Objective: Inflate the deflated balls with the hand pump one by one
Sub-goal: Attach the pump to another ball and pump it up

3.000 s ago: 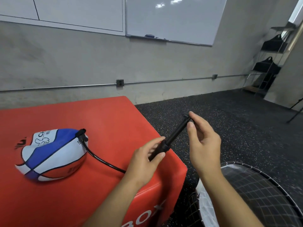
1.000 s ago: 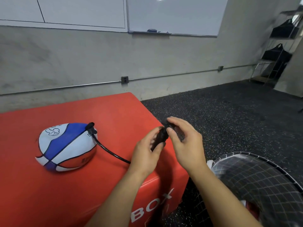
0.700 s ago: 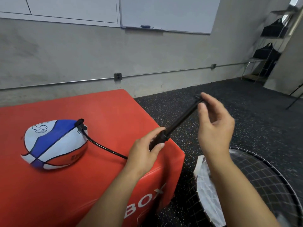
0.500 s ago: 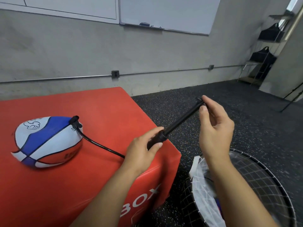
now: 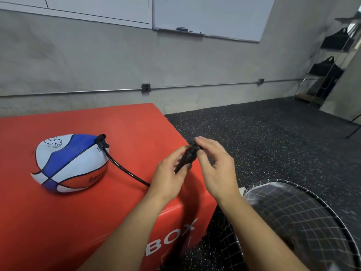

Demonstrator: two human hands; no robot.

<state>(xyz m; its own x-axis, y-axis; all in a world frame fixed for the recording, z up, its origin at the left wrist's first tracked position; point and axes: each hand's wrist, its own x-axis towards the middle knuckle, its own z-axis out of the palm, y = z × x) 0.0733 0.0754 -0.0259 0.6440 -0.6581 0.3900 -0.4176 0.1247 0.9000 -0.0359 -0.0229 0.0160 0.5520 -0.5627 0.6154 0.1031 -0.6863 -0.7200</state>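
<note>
Now we pump: our left hand (image 5: 168,178) grips the short black hand pump (image 5: 185,158), our right hand (image 5: 215,163) pinches its handle pushed in; next, draw it out to fill the sagging red, white and blue rubber ball (image 5: 71,163).

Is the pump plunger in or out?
In. The hands nearly meet around the pump; no rod shows between them.

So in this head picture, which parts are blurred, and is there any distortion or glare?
Head view: motion blur smears both hands, the left hand and right hand, and the pump between them; the ball is sharper; the wide lens bends the wall pipe and tilts the whiteboard; no strong glare, lighting soft.
</note>
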